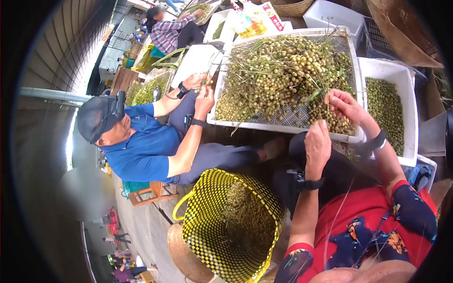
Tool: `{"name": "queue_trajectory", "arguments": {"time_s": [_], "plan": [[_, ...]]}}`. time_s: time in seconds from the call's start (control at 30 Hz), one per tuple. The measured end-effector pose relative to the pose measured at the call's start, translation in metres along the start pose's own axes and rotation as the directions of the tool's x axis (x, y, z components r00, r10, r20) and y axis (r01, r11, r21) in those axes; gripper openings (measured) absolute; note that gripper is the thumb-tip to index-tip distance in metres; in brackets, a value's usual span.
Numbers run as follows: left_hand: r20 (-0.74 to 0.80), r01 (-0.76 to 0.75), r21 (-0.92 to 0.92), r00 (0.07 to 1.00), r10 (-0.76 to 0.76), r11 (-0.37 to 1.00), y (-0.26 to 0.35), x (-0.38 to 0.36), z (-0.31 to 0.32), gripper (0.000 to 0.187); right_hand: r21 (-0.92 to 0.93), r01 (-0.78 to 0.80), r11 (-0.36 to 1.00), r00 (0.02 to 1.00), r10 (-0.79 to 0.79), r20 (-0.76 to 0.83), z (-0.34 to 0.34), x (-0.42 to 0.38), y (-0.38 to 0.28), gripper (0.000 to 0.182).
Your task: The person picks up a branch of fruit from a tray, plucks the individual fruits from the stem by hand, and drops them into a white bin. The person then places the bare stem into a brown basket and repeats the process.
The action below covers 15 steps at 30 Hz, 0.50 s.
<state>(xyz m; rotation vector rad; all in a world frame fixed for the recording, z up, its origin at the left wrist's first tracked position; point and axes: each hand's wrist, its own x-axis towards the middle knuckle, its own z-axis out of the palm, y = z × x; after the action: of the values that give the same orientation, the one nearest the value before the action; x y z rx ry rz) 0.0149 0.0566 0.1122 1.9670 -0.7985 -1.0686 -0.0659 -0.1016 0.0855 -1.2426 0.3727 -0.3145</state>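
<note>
Right hand (pixel 347 107) pinching a twig of small green fruit (pixel 325 113) at the near edge of a heaped white tray (pixel 283 126), left hand (pixel 317 145) curled just beside, its hold unclear; yellow-black woven basket (pixel 231 221) below; co-worker in blue (pixel 141 146) opposite.

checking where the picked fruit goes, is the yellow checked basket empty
No, the yellow checked basket holds a heap of greenish stems and fruit.
</note>
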Motion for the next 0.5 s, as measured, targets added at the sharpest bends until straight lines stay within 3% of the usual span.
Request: {"name": "queue_trajectory", "arguments": {"time_s": [0.03,0.07,0.1,0.13,0.17,0.2,0.23,0.27,0.33,0.4,0.43,0.47,0.5], "plan": [[-0.273,-0.13,0.189,0.945,0.18,0.973,-0.002,0.001,-0.002,0.043,-0.065,0.013,0.998,1.0,-0.012,0.021,-0.002,0.002,-0.004,0.025],[-0.48,-0.191,0.397,0.79,0.381,0.898,-0.004,0.003,-0.003,0.041,-0.128,0.025,0.991,0.999,-0.02,0.04,-0.002,0.002,-0.01,0.024],[-0.446,-0.319,0.363,0.765,0.464,0.876,-0.007,0.011,-0.007,0.037,-0.293,0.056,0.955,0.995,-0.03,0.092,0.001,0.003,-0.016,0.022],[-0.404,-0.411,0.317,0.757,0.514,0.855,-0.002,0.02,-0.014,0.039,-0.525,0.327,0.786,0.941,-0.216,0.262,-0.004,0.015,-0.005,0.02],[-0.368,-0.401,0.267,0.798,0.477,0.876,0.0,0.03,-0.018,0.04,-0.55,0.327,0.768,0.936,-0.183,0.301,0.008,0.017,-0.013,0.018],[-0.287,-0.494,0.301,0.769,0.571,0.816,0.002,0.039,-0.025,0.039,-0.625,0.476,0.619,0.878,-0.296,0.375,0.014,0.026,-0.012,0.017],[-0.219,-0.471,0.225,0.828,0.516,0.853,0.004,0.052,-0.031,0.038,-0.756,0.373,0.538,0.927,-0.179,0.331,0.012,0.034,-0.01,0.016],[-0.406,-0.484,0.315,0.709,0.577,0.816,-0.005,0.066,-0.024,0.034,-0.793,0.385,0.473,0.923,-0.182,0.34,0.007,0.048,0.0,0.017],[-0.353,-0.335,-0.193,0.901,0.254,0.922,0.019,0.06,-0.031,0.03,-0.825,0.447,0.346,0.893,-0.225,0.389,0.01,0.055,-0.015,0.014],[-0.404,-0.363,-0.451,0.898,0.177,0.815,0.019,0.067,-0.029,0.025,-0.604,0.468,0.645,0.879,-0.271,0.392,0.018,0.048,-0.033,0.016],[-0.428,-0.415,-0.44,0.877,0.22,0.797,0.012,0.071,-0.026,0.025,-0.689,0.46,0.56,0.883,-0.206,0.422,0.014,0.049,-0.034,0.019],[-0.43,-0.416,-0.44,0.875,0.22,0.796,0.005,0.074,-0.022,0.025,-0.689,0.462,0.558,0.882,-0.206,0.425,0.014,0.046,-0.031,0.019],[-0.499,-0.457,-0.465,0.843,0.202,0.759,0.0,0.077,-0.016,0.025,-0.541,0.252,0.803,0.95,-0.099,0.296,0.014,0.04,-0.028,0.021]]}}
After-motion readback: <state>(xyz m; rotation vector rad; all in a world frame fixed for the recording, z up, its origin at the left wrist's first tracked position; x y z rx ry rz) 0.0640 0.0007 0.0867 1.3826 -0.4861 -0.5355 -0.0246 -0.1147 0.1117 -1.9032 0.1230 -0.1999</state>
